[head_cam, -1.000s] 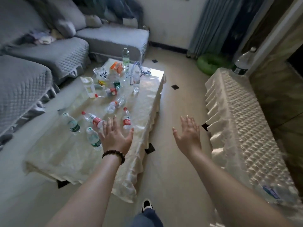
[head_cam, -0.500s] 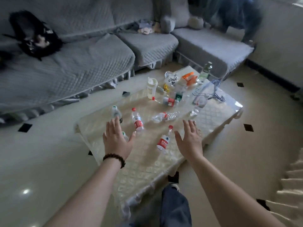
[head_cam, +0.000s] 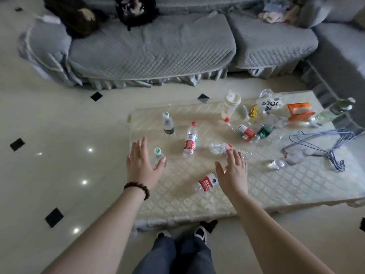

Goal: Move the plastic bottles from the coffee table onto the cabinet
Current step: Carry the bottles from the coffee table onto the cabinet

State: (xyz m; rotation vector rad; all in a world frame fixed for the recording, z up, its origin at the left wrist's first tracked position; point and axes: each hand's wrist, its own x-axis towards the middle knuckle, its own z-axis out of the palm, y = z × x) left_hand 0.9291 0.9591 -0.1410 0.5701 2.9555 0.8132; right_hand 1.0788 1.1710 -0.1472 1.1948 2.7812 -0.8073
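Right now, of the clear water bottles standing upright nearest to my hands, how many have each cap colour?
Green cap: 2 (far green-capped bottle, near green-capped bottle)
Red cap: 1 (red-capped bottle)
Total: 3

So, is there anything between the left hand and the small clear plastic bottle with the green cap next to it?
Nothing visible. The open left hand is right beside the small green-capped clear plastic bottle, its thumb at the bottle's side.
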